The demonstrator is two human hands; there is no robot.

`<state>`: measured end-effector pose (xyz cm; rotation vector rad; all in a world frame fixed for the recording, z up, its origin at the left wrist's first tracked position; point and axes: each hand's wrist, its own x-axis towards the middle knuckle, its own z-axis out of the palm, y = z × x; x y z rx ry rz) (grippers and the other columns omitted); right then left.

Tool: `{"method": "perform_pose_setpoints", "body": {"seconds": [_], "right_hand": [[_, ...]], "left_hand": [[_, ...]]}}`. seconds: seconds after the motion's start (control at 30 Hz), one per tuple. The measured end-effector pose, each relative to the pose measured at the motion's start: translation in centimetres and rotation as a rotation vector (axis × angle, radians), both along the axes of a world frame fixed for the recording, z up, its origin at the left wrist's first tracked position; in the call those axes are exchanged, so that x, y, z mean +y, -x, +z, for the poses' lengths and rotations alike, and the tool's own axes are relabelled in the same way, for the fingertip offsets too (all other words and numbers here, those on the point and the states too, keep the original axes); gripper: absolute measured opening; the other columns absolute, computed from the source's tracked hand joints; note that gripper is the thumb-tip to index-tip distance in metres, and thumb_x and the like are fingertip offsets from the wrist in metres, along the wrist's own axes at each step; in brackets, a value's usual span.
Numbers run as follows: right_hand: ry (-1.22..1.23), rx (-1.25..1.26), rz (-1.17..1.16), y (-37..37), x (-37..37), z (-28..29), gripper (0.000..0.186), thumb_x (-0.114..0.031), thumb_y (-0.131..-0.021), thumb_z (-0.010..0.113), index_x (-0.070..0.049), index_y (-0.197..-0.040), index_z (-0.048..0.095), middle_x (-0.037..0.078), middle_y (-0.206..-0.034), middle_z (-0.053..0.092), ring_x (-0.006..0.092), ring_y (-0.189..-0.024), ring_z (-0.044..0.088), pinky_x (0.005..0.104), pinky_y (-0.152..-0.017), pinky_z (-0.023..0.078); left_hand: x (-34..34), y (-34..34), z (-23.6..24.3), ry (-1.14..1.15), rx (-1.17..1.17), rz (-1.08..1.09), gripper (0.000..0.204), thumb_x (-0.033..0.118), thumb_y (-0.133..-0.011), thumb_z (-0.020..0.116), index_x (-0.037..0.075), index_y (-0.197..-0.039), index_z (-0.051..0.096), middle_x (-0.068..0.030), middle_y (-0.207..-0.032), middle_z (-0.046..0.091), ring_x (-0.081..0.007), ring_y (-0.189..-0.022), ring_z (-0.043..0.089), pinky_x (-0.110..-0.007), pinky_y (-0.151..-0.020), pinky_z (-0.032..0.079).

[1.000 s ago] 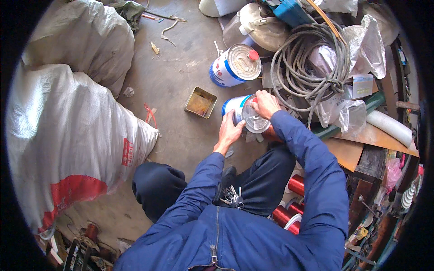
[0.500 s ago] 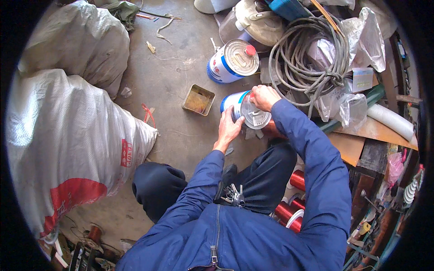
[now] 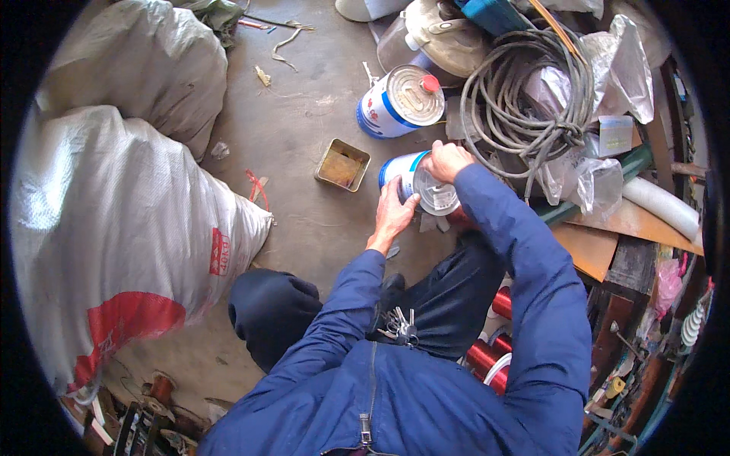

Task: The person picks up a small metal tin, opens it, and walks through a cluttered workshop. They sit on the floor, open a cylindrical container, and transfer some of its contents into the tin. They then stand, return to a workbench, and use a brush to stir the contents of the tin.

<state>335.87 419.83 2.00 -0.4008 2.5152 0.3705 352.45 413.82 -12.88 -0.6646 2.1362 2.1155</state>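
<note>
A blue-and-white metal can (image 3: 436, 199) stands on the floor in front of me, its silvery top tilted my way. My left hand (image 3: 394, 209) grips its near left side, thumb at the rim and fingers along the wall. My right hand (image 3: 450, 161) is closed over the far side of the top, where a red cap showed between the fingers a moment ago; the hand now hides it. Just beyond stands a similar can (image 3: 401, 101) with a red cap (image 3: 430, 83). Left of my hands is an open square tin (image 3: 343, 165) with brownish stuff in the bottom.
Big white woven sacks (image 3: 144, 220) fill the left side. At the right lie a coil of grey cable (image 3: 525, 99), crumpled clear plastic (image 3: 597, 186) and brown board (image 3: 585, 247). Spools of red wire (image 3: 483, 357) sit beside my right leg. A lidded clear container (image 3: 437, 38) stands farther back.
The whole view has shifted a little, so everything sits slightly farther right. My right hand has turned slightly over the cap, and the red no longer shows. My left hand keeps its hold.
</note>
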Motion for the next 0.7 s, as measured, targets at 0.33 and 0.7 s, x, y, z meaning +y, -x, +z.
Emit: {"method": "perform_pose_setpoints", "body": {"seconds": [0.33, 0.7], "right_hand": [[0.284, -0.017, 0.779, 1.6, 5.4, -0.8, 0.028, -0.011, -0.087, 0.070, -0.006, -0.111, 0.058, 0.016, -0.104, 0.061, 0.0365, -0.100, 0.067, 0.0474, -0.081, 0.057], [0.263, 0.028, 0.528, 1.3, 5.1, -1.1, 0.023, -0.017, -0.090, 0.070, -0.004, -0.107, 0.061, 0.022, -0.104, 0.064, 0.0432, -0.093, 0.069, 0.0528, -0.080, 0.056]], "left_hand": [[0.1, 0.0, 0.2, 0.030, 0.013, 0.011, 0.073, 0.030, -0.092, 0.077, 0.003, -0.152, 0.046, -0.0232, -0.148, 0.051, -0.0382, -0.136, 0.054, -0.045, -0.113, 0.045], [0.6, 0.5, -0.2, 0.004, 0.030, 0.027, 0.071, 0.033, -0.093, 0.075, 0.003, -0.151, 0.046, -0.0237, -0.148, 0.052, -0.0397, -0.135, 0.053, -0.046, -0.113, 0.044]]}}
